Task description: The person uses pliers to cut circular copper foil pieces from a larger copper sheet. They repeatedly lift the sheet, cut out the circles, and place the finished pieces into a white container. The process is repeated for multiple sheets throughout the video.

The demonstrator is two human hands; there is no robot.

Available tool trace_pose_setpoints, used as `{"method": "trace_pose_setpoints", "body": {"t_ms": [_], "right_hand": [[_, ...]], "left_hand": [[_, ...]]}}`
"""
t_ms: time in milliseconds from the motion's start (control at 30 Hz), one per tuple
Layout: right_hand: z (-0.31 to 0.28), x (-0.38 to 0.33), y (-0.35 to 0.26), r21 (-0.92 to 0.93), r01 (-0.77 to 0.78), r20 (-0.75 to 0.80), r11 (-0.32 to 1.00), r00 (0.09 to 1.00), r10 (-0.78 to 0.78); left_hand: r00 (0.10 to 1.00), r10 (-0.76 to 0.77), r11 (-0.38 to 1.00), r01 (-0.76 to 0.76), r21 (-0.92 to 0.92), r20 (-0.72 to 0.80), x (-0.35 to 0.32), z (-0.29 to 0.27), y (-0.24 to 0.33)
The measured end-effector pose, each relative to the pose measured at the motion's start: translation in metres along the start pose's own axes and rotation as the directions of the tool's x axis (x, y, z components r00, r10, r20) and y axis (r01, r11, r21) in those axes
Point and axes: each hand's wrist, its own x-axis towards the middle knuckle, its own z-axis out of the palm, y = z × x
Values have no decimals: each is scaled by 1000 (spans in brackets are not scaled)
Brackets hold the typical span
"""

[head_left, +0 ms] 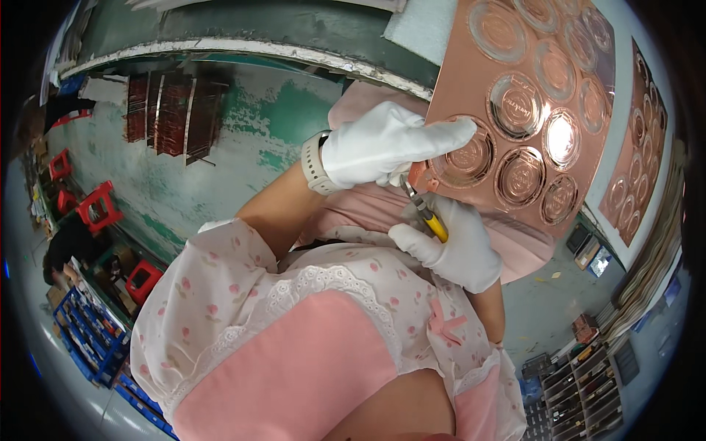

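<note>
A person in a pink floral top looks down at their two hands, both in white gloves, working at the edge of a large copper-coloured sheet (581, 81). The sheet slopes up toward the upper right and carries rows of round embossed medallions; about fifteen can be counted on it, though those at the top edge are cut off by the frame.

The left hand (390, 143) lies flat with fingers pressed together, its fingertips resting on the lower left medallion (471, 151) near the sheet's corner. A pale wristwatch (315, 163) sits on that wrist.

The right hand (452, 246) is just below, closed around a small knife with a yellow handle (434, 224). The knife's thin metal tip points up at the sheet's lower left corner, just beneath the left hand's fingers; whether the tip touches the sheet cannot be told.

A second copper sheet (636, 176) with the same round medallions lies to the right on a pale table (621, 29); it is seen edge-on, so its medallions cannot be counted reliably.

On the green floor to the upper left, one stack of dark reddish sheets (173, 110) stands on edge. At the far left there are four red plastic stools (99, 206), near blue crates (88, 331). At the lower right are dark trays of small parts (581, 389).
</note>
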Motion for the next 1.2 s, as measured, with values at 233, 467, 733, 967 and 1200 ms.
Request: {"method": "trace_pose_setpoints", "body": {"t_ms": [233, 467, 733, 967, 1200], "right_hand": [[1, 0, 3, 63, 6, 14, 998, 1000, -7], [-1, 0, -2, 64, -96, 41, 993, 995, 93], [2, 3, -5, -57, -135, -62, 989, 989, 131], [14, 5, 3, -28, -115, -137, 993, 984, 111], [2, 13, -1, -251, 37, 324, 967, 945, 48]], "left_hand": [[998, -58, 998, 58, 12, -6, -1, -1, 5], [996, 88, 986, -89, 143, 13, 1, -1, 0], [997, -68, 996, 67, 60, 21, -1, -2, 5], [933, 336, 920, -296, 257, -131, 2, 12, -25], [984, 168, 971, -155, 181, -59, 0, 10, -22]]}}
